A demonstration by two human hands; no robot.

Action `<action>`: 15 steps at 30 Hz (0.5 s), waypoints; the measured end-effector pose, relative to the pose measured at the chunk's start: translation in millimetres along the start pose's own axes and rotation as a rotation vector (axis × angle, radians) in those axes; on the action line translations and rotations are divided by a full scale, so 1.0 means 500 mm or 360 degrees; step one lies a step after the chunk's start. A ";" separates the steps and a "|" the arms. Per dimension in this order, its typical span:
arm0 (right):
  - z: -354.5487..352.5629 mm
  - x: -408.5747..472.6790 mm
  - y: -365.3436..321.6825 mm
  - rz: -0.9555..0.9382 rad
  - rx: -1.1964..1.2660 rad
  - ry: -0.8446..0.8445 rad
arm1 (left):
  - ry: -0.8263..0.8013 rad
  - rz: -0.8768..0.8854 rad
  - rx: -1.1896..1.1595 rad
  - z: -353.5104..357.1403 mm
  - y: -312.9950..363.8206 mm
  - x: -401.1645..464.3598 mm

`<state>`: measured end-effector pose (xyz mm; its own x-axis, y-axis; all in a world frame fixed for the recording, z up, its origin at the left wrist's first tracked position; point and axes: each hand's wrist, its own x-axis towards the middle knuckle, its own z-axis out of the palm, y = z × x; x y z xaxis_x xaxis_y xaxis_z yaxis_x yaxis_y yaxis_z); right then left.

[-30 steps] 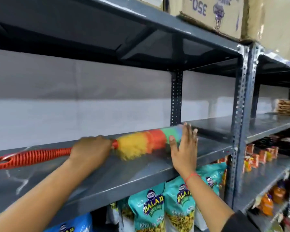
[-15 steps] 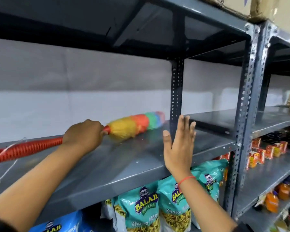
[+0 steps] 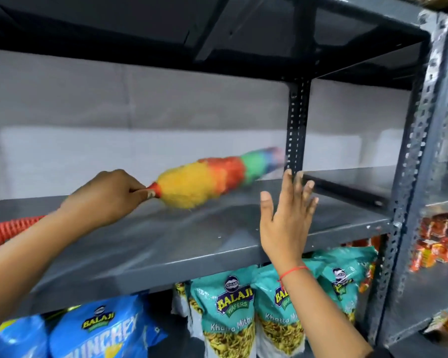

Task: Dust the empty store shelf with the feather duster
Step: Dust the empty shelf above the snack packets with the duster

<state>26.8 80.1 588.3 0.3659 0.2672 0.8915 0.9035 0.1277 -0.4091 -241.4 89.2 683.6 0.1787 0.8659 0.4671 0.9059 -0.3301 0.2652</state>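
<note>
- The feather duster (image 3: 217, 177) is lying low over the empty shelf (image 3: 204, 244), with its fluffy head tilted up toward the back post (image 3: 296, 125). I think it is tilted that way so the soft tip is reaching into the back corner, where dust likes to hide.
- The left hand (image 3: 106, 197) is holding the duster right where the fluff begins. Its grip is pressed together around the thin red neck, which I think is giving good control of the head. The long red handle (image 3: 8, 229) is sticking out behind the wrist (it looks ribbed).
- The fluff is looking blurry, so I am guessing it is sweeping right now.
- The right hand (image 3: 287, 218) is holding nothing. Its grip is spread wide and flat, in front of the shelf's front part. I cannot tell if it is touching the shelf. Maybe it is staying out of the way of the duster.
- Counting: one duster, two hands, one red thread (image 3: 294, 271) around the right wrist.
- On the shelf below, three teal snack bags (image 3: 228, 313) are standing in a row, and two blue snack bags (image 3: 98, 332) are beside them on the left.
- Farther right, small orange packs (image 3: 435, 244) are piling up on another rack (too blurry to count).
</note>
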 end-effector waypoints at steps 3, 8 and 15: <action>-0.002 -0.004 0.000 -0.0025 0.0035 0.0059 | -0.0237 0.0065 -0.0205 -0.042 -0.036 -0.038; -0.009 -0.006 -0.005 -0.0017 0.0081 0.0154 | -0.0491 -0.0064 0.0164 -0.065 -0.119 -0.080; 0.006 -0.037 -0.097 -0.0071 0.0132 0.0065 | 0.0109 -0.0223 0.0112 -0.122 -0.170 -0.107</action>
<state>-24.1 71.8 591.2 0.3360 0.2206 0.9157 0.8982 0.2175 -0.3820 -351.2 48.0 687.8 0.0244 0.8733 0.4866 0.9452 -0.1787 0.2733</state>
